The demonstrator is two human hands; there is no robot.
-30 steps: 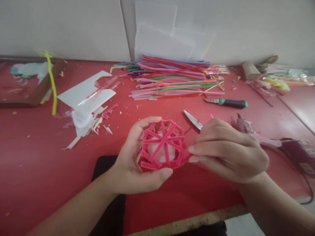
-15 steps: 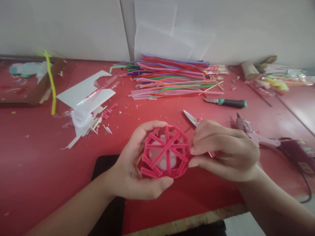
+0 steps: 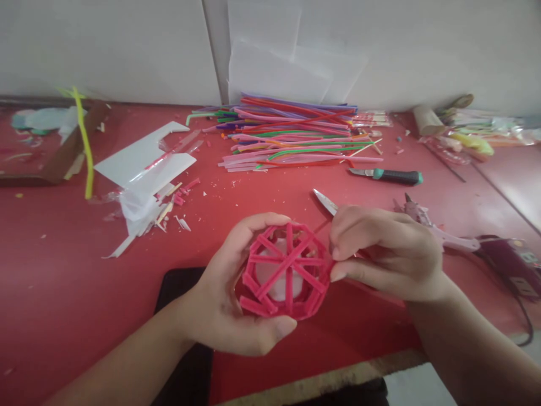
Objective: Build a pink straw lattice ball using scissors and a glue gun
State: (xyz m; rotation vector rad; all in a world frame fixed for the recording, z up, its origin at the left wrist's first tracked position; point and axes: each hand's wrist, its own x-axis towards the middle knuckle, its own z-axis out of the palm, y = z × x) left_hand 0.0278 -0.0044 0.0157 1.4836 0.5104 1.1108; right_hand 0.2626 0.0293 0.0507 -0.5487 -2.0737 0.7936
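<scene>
A round openwork piece made of pink-red sticks [image 3: 289, 265], with spokes crossing at its middle and a pale disc behind them, is held above the table. My left hand [image 3: 236, 287] wraps round its left side, thumb along the lower edge and fingers over the top. At the right rim, my right hand [image 3: 380, 254] has thumb and forefinger pinched together against the piece; whatever lies between those fingertips is too small to make out. A pointed metal blade [image 3: 324, 201] sticks out from behind my right hand, its other end hidden.
Colourful straw-like sticks [image 3: 291, 135] lie at the back. A utility knife [image 3: 393, 176] and a pink glue gun [image 3: 456, 239] rest on the right. White card [image 3: 135, 155] and scraps [image 3: 169, 211] are on the left, a dark flat object [image 3: 186, 282] by my left wrist.
The openwork piece and my left hand have shifted slightly down, and the piece is tilted a little more toward me. My right hand remains pinched at its right rim.
</scene>
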